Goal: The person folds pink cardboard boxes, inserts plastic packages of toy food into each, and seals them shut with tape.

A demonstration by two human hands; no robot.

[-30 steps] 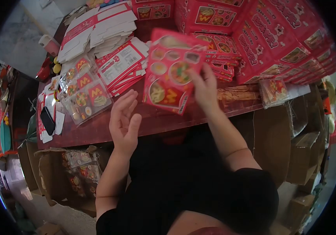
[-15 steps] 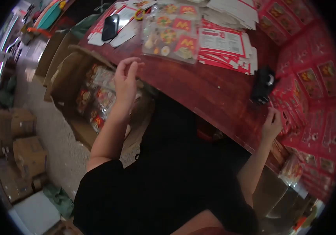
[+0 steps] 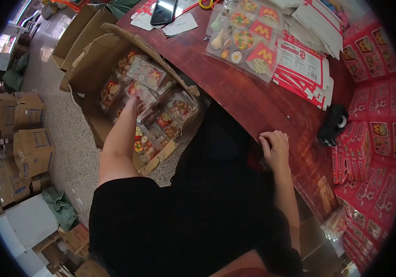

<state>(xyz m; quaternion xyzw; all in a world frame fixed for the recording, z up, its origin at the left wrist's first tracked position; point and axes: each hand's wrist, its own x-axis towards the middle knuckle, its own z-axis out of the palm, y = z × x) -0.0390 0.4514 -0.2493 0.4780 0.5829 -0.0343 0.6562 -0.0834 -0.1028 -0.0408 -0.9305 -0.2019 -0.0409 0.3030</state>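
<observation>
The desk [image 3: 239, 99], one broad slab of reddish-brown wood with a glossy, scuffed surface, runs from twelve o'clock round to four. Glossy red printed boxes [image 3: 364, 104] rise beyond it at three o'clock, too many and too overlapped to count. One open cardboard box [image 3: 92, 55], deep, with torn brown edges, stands at ten o'clock. Inside it lies a heap of clear plastic packs [image 3: 154, 76], flat and rectangular, more than five of them, with coloured food shapes showing through. At one o'clock on the desk three more clear packs [image 3: 244, 44] overlap, and beside them, at two, lie flattened red-and-white cartons [image 3: 301, 64] of smooth card.

Two hands show. The left hand [image 3: 134, 102] is down among the heaped packs; its fingers are partly hidden, so I cannot tell whether they grip one. The right hand [image 3: 276, 143], at three o'clock, rests empty on the desk's edge, fingers loosely bent, thumb apart from them. Smaller still: one black tape dispenser [image 3: 331, 127], three o'clock; one dark, slab-like phone [image 3: 163, 11], near twelve.
</observation>
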